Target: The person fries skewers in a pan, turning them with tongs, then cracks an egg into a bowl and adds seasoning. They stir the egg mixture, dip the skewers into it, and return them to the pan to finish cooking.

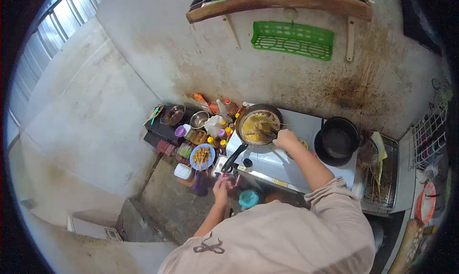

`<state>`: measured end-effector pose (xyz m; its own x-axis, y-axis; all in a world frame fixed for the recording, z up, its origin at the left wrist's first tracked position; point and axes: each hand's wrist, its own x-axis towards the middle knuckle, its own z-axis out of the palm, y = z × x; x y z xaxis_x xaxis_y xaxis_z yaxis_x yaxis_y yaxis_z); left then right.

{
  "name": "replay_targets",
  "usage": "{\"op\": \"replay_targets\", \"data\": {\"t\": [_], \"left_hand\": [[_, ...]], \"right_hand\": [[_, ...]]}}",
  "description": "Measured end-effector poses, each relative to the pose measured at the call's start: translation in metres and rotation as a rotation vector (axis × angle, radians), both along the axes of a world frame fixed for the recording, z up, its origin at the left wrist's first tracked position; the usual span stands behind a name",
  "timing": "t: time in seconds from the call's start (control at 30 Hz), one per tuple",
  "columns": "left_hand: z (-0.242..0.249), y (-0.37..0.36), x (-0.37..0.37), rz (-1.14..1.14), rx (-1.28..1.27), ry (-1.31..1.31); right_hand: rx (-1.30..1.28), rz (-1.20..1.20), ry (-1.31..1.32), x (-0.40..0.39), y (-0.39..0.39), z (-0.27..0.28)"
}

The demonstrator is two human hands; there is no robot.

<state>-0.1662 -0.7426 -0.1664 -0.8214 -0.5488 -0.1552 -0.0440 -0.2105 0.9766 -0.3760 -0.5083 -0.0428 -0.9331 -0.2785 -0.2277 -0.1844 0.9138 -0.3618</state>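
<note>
On the white stove (282,166) a frying pan (243,116) holds yellow liquid and some skewered food. My right hand (286,139) is at the pan's right edge, its fingers closed on a dark utensil (271,130) that reaches into the pan. My left hand (222,188) is lower, near the end of the pan's black handle (235,158), with its fingers bent around a small pink and dark thing (231,179) too small to name. Left of the handle, a blue plate (195,165) bears several skewers of food (202,155).
A black pot (337,141) stands on the stove's right side, with a metal tray (389,188) beyond it. Bottles (231,106), jars and a metal bowl (199,119) crowd the left. A turquoise container (248,198) is below the stove front. A wooden shelf (282,0) hangs above.
</note>
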Motion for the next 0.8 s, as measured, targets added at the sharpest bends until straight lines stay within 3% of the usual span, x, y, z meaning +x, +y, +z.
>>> {"op": "replay_targets", "data": {"t": [0.07,0.17,0.43,0.8], "left_hand": [[-0.009,-0.026,0.0,-0.051,0.018,0.02],[0.016,-0.044,0.004,-0.06,0.015,0.044],[-0.012,-0.118,0.024,-0.071,0.035,0.008],[-0.054,-0.155,0.031,0.003,0.1,0.011]], "right_hand": [[0.004,-0.049,-0.016,-0.003,-0.019,-0.011],[0.045,-0.063,-0.024,-0.011,-0.051,-0.017],[0.154,-0.198,0.03,-0.028,-0.09,-0.01],[0.488,0.181,0.296,-0.008,-0.08,0.019]]}}
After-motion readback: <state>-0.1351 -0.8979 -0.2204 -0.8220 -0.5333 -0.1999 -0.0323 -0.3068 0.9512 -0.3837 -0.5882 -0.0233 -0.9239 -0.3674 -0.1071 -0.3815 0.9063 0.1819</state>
